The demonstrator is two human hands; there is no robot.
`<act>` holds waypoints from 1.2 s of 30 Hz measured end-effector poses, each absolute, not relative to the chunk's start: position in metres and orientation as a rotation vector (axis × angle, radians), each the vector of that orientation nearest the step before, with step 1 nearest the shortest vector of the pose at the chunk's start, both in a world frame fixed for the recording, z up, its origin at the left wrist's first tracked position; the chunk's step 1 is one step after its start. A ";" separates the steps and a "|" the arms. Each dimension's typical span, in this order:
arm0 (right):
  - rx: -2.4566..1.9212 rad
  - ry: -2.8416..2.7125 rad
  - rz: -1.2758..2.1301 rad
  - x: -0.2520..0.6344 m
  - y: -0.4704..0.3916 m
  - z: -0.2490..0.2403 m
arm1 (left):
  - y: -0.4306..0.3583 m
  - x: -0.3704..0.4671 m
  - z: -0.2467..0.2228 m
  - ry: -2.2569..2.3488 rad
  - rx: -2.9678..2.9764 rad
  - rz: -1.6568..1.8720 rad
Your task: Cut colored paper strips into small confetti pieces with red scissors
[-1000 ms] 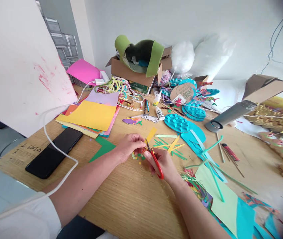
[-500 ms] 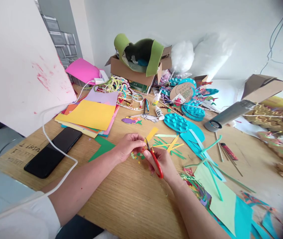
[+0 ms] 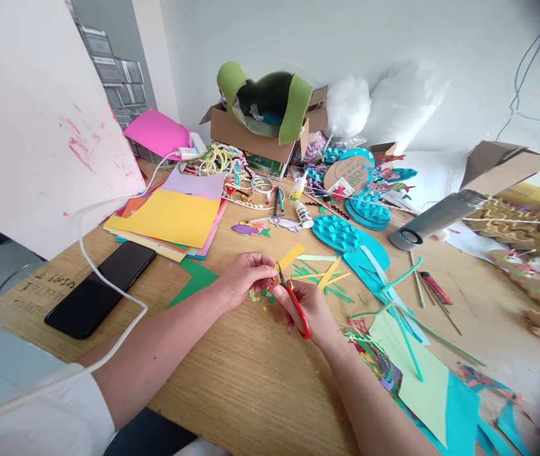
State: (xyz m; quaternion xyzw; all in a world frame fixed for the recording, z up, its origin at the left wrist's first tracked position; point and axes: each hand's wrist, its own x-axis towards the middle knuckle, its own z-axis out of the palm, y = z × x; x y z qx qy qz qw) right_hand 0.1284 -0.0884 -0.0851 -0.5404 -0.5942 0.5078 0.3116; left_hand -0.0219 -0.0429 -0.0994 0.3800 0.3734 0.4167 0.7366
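Observation:
Red-handled scissors point(image 3: 299, 310) are held in my right hand point(image 3: 308, 311), with the blades pointing up and left toward my left fingertips. My left hand point(image 3: 250, 277) is pinched closed at the blade tips; what lies between its fingers is too small to make out. Small green and yellow paper bits point(image 3: 257, 296) lie on the wooden table point(image 3: 232, 380) under and between my hands. Just beyond the blades is a yellow paper strip point(image 3: 291, 255). Thin green strips point(image 3: 339, 293) and crossed yellow strips point(image 3: 331, 273) are scattered to the right of it.
Stacked coloured paper point(image 3: 170, 218) and a black phone point(image 3: 101, 288) are at the left, with a white cable point(image 3: 139, 308) crossing my left forearm. Glue bottles point(image 3: 304, 215) stand behind. Blue egg-carton pieces point(image 3: 335, 234), pipe cleaners point(image 3: 407, 345) and a grey tube point(image 3: 441, 218) are at the right.
The view has shifted very slightly. Both hands and the scissors hold nearly the same position.

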 end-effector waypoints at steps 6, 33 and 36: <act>-1.426 -1.575 1.336 0.129 -0.089 -0.086 | -0.043 -0.022 -0.099 0.849 0.846 0.922; -1.411 -1.592 1.342 0.129 -0.089 -0.086 | -0.040 -0.023 -0.098 0.866 0.864 0.893; -1.412 -1.591 1.343 0.129 -0.089 -0.085 | -0.040 -0.023 -0.098 0.873 0.880 0.886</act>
